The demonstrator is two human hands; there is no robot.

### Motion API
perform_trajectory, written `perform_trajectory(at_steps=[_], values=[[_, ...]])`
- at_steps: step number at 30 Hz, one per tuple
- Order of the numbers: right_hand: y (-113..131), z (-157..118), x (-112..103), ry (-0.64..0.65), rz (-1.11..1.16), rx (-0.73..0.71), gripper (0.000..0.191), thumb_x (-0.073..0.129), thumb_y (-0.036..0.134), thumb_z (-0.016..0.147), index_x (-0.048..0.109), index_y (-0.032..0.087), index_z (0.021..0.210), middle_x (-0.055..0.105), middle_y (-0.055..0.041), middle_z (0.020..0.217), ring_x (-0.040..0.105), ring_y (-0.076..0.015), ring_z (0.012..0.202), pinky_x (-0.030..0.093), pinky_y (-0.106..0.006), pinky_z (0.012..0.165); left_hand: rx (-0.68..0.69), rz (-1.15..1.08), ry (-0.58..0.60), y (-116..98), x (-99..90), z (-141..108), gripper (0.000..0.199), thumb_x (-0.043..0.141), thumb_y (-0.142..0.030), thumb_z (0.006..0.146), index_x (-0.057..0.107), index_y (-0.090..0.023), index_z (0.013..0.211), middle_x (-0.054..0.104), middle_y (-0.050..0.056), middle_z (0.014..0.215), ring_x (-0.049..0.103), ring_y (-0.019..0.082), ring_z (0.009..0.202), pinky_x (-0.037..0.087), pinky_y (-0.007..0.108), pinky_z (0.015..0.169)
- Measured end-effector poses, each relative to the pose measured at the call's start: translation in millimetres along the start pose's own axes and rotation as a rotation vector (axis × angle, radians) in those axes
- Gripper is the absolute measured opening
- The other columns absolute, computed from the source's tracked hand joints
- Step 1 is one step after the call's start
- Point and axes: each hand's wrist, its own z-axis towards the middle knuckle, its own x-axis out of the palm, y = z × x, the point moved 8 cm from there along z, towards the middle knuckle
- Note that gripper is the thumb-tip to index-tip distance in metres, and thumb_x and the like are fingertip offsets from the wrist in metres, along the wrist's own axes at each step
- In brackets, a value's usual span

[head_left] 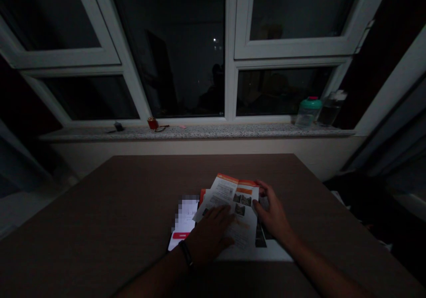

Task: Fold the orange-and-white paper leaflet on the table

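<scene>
A printed leaflet (246, 218) with an orange top band, text and small photos lies partly unfolded on the table, over other printed sheets (274, 250). My left hand (211, 236), a dark band on its wrist, rests flat across the leaflet's left half with fingers stretched out. At the leaflet's right edge, my right hand (273, 211) grips the paper between thumb and fingers. Left of the papers is a phone (186, 218) with a lit screen, part of it blurred out and its lower right covered by my left hand.
The brown wooden table (133, 209) reaches toward a granite windowsill (213, 131). On the sill stand a green-lidded shaker bottle (309, 111), a clear bottle (332, 107), a small red item (152, 123) and a small dark object (118, 126). Dark windows rise behind.
</scene>
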Motion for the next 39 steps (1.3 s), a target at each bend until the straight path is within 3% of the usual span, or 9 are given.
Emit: perform_trajectory(at_steps=[8, 15, 19, 21, 26, 29, 34, 39], values=[[2.4, -0.4, 2.0, -0.009, 0.048, 0.007, 0.059, 0.053, 0.023, 0.078, 0.041, 0.017, 0.135, 0.062, -0.0075, 0.104, 0.060, -0.0226, 0.099, 0.049, -0.038, 0.090, -0.015, -0.005, -0.013, -0.6, -1.5, -0.6, 0.062, 0.062, -0.036, 0.091, 0.033, -0.029, 0.146, 0.030, 0.008, 0.154, 0.028, 0.030, 0.140, 0.032, 0.052, 0.110], [-36.8, 0.2, 11.9, -0.034, 0.210, 0.273, 0.068, 0.060, 0.034, 0.075, 0.038, 0.013, 0.136, 0.069, -0.0062, 0.090, 0.068, -0.0238, 0.079, 0.055, -0.035, 0.070, -0.035, 0.005, 0.005, -0.6, -0.2, -0.3, 0.063, 0.065, -0.033, 0.090, 0.035, -0.035, 0.145, 0.032, 0.006, 0.153, 0.028, 0.033, 0.139, 0.031, 0.055, 0.109], [-44.1, 0.7, 13.8, -0.071, 0.315, 0.323, 0.078, 0.064, 0.033, 0.070, 0.034, 0.010, 0.138, 0.070, -0.0071, 0.089, 0.069, -0.0240, 0.075, 0.056, -0.036, 0.068, -0.054, -0.006, 0.029, -0.6, 1.2, -1.4, 0.067, 0.068, -0.037, 0.087, 0.035, -0.036, 0.145, 0.031, 0.006, 0.154, 0.027, 0.035, 0.139, 0.031, 0.057, 0.108], [-43.8, 1.6, 15.8, -0.064, 0.363, 0.319, 0.072, 0.064, 0.031, 0.069, 0.039, 0.013, 0.134, 0.071, -0.0063, 0.088, 0.069, -0.0236, 0.074, 0.056, -0.035, 0.067, -0.067, -0.011, 0.023, -0.8, 0.4, -1.5, 0.068, 0.068, -0.037, 0.086, 0.035, -0.036, 0.145, 0.031, 0.005, 0.154, 0.027, 0.035, 0.139, 0.031, 0.057, 0.108], [-43.0, 2.3, 21.6, 0.025, 0.354, 0.298, 0.033, 0.059, 0.025, 0.070, 0.061, 0.016, 0.102, 0.072, -0.0052, 0.082, 0.069, -0.0230, 0.073, 0.055, -0.034, 0.066, -0.086, -0.013, 0.025, -1.4, -0.2, -0.4, 0.065, 0.066, -0.037, 0.088, 0.035, -0.036, 0.145, 0.035, 0.005, 0.152, 0.028, 0.034, 0.139, 0.031, 0.056, 0.108], [-34.8, 2.5, 15.9, 0.031, 0.238, 0.236, 0.030, 0.057, 0.023, 0.073, 0.066, 0.016, 0.101, 0.072, -0.0053, 0.084, 0.068, -0.0236, 0.077, 0.055, -0.035, 0.071, -0.066, -0.004, 0.004, -1.7, -0.6, -0.1, 0.063, 0.064, -0.039, 0.089, 0.036, -0.035, 0.145, 0.036, 0.006, 0.151, 0.030, 0.034, 0.138, 0.030, 0.057, 0.108], [9.1, 2.9, 7.6, 0.087, 0.106, -0.088, 0.027, 0.054, 0.020, 0.082, 0.071, 0.022, 0.102, 0.068, -0.0062, 0.105, 0.061, -0.0233, 0.102, 0.047, -0.037, 0.092, -0.040, 0.005, -0.040, -1.3, -1.8, 0.3, 0.058, 0.059, -0.038, 0.093, 0.034, -0.031, 0.146, 0.034, 0.006, 0.152, 0.031, 0.031, 0.138, 0.032, 0.052, 0.109], [32.1, -2.1, 11.4, 0.174, 0.073, -0.261, 0.030, 0.047, 0.017, 0.089, 0.072, 0.024, 0.104, 0.067, -0.0075, 0.100, 0.060, -0.0230, 0.099, 0.048, -0.038, 0.086, -0.019, -0.002, -0.152, -6.9, -17.5, 0.3, 0.049, 0.057, -0.030, 0.094, 0.042, -0.027, 0.140, 0.044, 0.006, 0.144, 0.039, 0.027, 0.132, 0.036, 0.046, 0.108]])
